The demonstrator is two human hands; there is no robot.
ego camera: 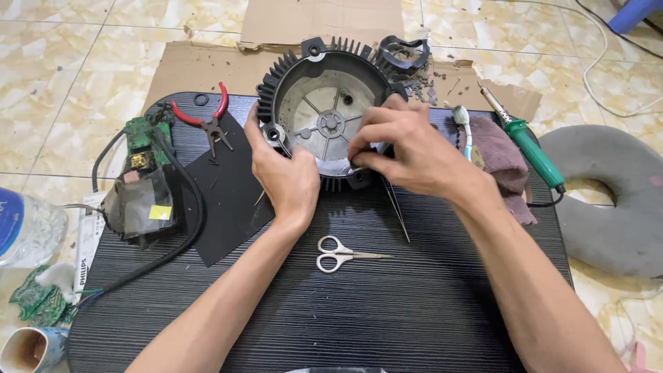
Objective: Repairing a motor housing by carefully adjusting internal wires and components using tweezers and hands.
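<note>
At the centre of the frame, the left hand is gripping the rim of a round black finned metal housing while the right hand is pinching white cloth at its lower edge. Small silver scissors are lying below on the dark ribbed table.

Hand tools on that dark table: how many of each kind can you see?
Scissors: 1
Red-handled pliers: 1
Green-handled soldering iron: 1
Thin metal rod beside the right hand: 1
Total: 4
The left hand steadies the round finned housing, not a tool.
</note>
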